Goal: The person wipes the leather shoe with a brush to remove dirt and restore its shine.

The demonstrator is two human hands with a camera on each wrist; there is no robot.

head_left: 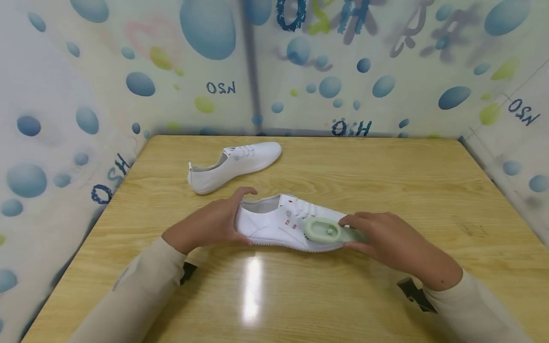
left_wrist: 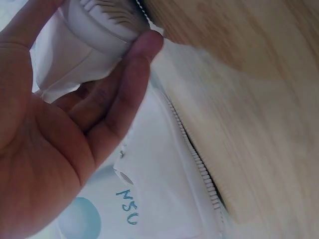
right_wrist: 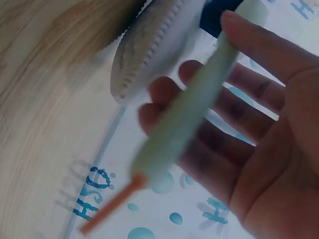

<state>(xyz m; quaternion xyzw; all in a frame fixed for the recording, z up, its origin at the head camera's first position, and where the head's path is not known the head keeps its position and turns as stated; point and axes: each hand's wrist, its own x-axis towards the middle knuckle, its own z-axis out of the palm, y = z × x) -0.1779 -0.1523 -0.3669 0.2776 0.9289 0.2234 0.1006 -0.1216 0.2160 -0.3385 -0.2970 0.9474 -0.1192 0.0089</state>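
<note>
A white lace-up shoe (head_left: 266, 226) with small red marks on its side rests on the table, its toe to the right. My left hand (head_left: 220, 214) grips the heel between thumb and fingers; the left wrist view shows the fingers (left_wrist: 124, 89) bent against the heel. In my right hand (head_left: 377, 233) is a pale green brush (head_left: 321, 230), its oval head against the shoe's side near the toe. The right wrist view shows the brush handle (right_wrist: 187, 114), blurred, between thumb and fingers, with an orange-brown strip at its end. The bristles are mostly hidden.
A second white shoe (head_left: 240, 164) lies behind the first, toward the back left of the wooden table (head_left: 386, 176). A patterned curtain-like wall (head_left: 291, 109) stands along the table's back edge and both sides.
</note>
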